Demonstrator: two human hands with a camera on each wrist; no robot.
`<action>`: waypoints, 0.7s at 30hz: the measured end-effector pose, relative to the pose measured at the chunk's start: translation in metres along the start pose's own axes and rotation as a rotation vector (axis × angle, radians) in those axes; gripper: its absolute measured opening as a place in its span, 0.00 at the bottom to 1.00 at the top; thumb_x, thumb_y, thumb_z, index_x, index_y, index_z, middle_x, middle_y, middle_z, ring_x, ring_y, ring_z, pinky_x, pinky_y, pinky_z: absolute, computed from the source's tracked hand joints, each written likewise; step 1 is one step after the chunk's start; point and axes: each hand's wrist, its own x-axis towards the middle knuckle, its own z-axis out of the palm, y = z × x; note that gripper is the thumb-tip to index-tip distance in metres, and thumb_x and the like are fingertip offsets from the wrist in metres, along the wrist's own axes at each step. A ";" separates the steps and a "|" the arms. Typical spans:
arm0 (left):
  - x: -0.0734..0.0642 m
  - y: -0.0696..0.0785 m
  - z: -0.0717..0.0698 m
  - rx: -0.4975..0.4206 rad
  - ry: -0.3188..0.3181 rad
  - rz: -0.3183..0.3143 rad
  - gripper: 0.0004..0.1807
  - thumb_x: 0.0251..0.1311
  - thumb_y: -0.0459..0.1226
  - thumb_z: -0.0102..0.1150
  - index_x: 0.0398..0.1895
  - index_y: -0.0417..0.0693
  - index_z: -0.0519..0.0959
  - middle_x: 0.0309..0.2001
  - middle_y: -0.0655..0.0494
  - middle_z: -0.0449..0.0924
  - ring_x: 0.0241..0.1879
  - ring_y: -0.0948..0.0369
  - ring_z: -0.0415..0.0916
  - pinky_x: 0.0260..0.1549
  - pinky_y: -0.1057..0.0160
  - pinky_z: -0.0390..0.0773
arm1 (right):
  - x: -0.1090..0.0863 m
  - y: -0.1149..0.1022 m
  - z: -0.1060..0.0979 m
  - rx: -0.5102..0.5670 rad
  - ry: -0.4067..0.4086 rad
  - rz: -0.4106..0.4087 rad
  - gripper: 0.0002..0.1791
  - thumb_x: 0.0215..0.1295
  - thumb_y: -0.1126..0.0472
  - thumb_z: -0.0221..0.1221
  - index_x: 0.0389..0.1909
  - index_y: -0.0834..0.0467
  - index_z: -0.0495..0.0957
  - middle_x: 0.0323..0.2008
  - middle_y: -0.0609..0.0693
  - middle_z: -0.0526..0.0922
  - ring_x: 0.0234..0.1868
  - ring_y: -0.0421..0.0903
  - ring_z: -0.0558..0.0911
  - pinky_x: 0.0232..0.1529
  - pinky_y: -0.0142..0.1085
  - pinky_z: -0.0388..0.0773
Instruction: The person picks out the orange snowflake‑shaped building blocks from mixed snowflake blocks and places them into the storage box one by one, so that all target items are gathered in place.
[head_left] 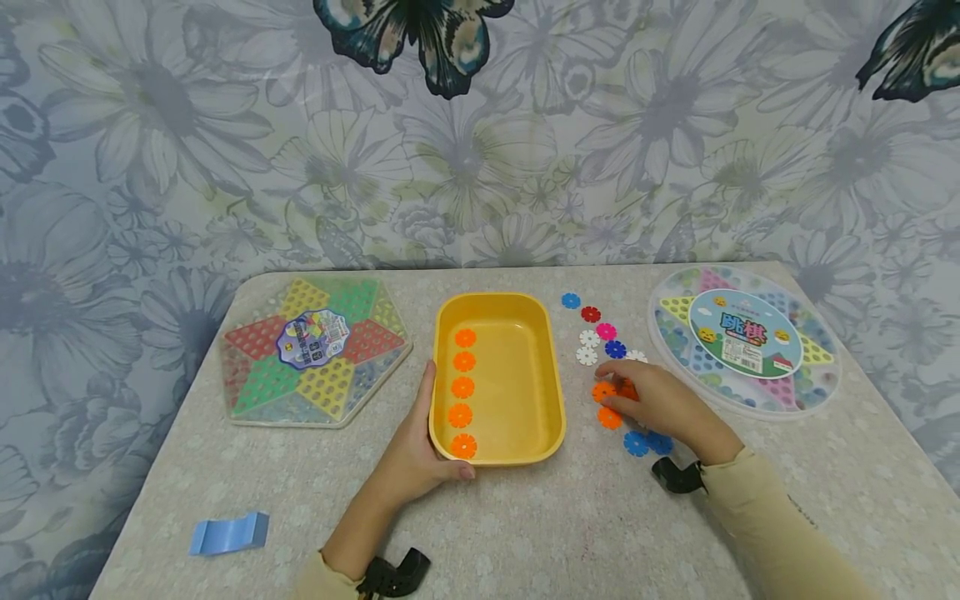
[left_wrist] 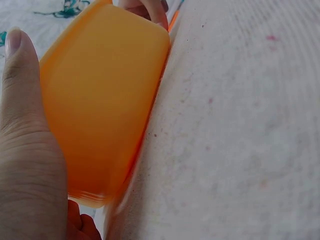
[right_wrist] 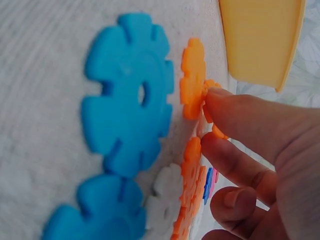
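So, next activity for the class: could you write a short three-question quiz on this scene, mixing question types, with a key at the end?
1. Count: how many orange discs lie inside the yellow tray?

2. True or false: the left hand is touching the round game box.

3. Multiple choice: in the head view, which of these lies at the near left of the table?
A) the red disc
B) the light blue piece
C) the round game box

Key:
1. Five, in a column along the tray's left side.
2. False; the left hand is at the tray's near left corner.
3. B
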 end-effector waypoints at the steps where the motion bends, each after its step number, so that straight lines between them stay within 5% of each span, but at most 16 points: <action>1: 0.000 0.000 0.000 -0.001 -0.001 0.001 0.78 0.29 0.70 0.72 0.79 0.71 0.28 0.81 0.53 0.40 0.77 0.52 0.52 0.68 0.74 0.53 | 0.000 0.000 0.000 0.000 -0.002 0.001 0.20 0.67 0.53 0.64 0.58 0.50 0.78 0.48 0.47 0.84 0.46 0.45 0.79 0.53 0.46 0.81; 11: 0.000 0.001 -0.001 -0.029 -0.009 0.013 0.78 0.31 0.66 0.76 0.79 0.71 0.28 0.81 0.53 0.40 0.77 0.51 0.53 0.68 0.75 0.54 | -0.001 0.000 -0.001 -0.007 -0.008 0.010 0.22 0.65 0.50 0.65 0.57 0.55 0.81 0.53 0.51 0.84 0.52 0.49 0.81 0.56 0.50 0.79; 21: 0.000 0.002 -0.001 -0.013 -0.007 0.001 0.78 0.31 0.67 0.75 0.79 0.71 0.28 0.81 0.55 0.40 0.77 0.53 0.51 0.70 0.70 0.53 | 0.000 0.001 -0.002 -0.011 0.001 0.021 0.22 0.60 0.47 0.69 0.52 0.52 0.83 0.47 0.47 0.84 0.47 0.45 0.80 0.52 0.46 0.81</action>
